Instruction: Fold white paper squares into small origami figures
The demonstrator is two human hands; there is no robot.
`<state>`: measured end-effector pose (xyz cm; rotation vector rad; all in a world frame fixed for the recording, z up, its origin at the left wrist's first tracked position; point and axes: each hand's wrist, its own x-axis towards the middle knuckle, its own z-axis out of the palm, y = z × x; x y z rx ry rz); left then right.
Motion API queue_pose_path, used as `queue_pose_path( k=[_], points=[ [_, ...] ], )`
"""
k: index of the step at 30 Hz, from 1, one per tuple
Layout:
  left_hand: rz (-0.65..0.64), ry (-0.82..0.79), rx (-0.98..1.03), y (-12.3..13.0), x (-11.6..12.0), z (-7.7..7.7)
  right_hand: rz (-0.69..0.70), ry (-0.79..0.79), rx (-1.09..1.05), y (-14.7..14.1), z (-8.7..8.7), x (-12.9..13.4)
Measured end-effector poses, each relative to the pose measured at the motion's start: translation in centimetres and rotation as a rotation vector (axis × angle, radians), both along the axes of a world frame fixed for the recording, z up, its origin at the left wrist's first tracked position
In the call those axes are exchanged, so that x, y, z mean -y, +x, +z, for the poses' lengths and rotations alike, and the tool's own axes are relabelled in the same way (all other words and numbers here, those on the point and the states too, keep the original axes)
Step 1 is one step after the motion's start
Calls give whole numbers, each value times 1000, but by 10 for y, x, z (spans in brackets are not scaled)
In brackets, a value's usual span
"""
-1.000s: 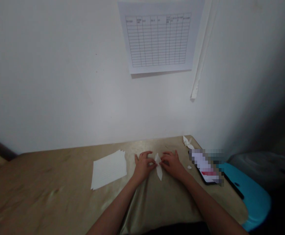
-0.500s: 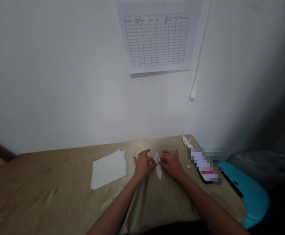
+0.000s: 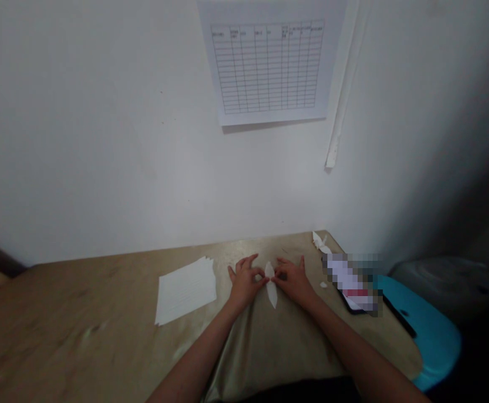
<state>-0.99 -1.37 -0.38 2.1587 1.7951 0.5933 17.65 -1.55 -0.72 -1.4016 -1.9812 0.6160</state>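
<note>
A narrow white paper piece (image 3: 271, 294), pointed at both ends and pinched in at the middle, lies lengthwise between my hands. My left hand (image 3: 245, 281) holds its waist from the left between thumb and index finger, the other fingers spread. From the right, my right hand (image 3: 293, 280) pinches the same waist, its fingertips almost touching those of the left. Left of my hands a stack of white paper sheets (image 3: 186, 291) rests on the brown tabletop (image 3: 101, 336).
A phone (image 3: 351, 285), partly pixelated, lies to the right, with a small white scrap (image 3: 323, 285) beside it. Twisted white paper (image 3: 320, 243) sits at the back right corner. A blue stool (image 3: 433, 330) stands beyond the right edge. A printed table sheet (image 3: 271, 67) hangs on the wall.
The upper part of the paper piece looks slightly wider and flatter. Both hands keep their pinch in nearly the same place.
</note>
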Motion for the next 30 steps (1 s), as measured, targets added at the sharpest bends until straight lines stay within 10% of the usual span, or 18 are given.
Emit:
queue_pose_path(
  k=[30],
  points=[
    [-26,129,-11,2,2,0,-103,77,116,-5,-3,7]
  ],
)
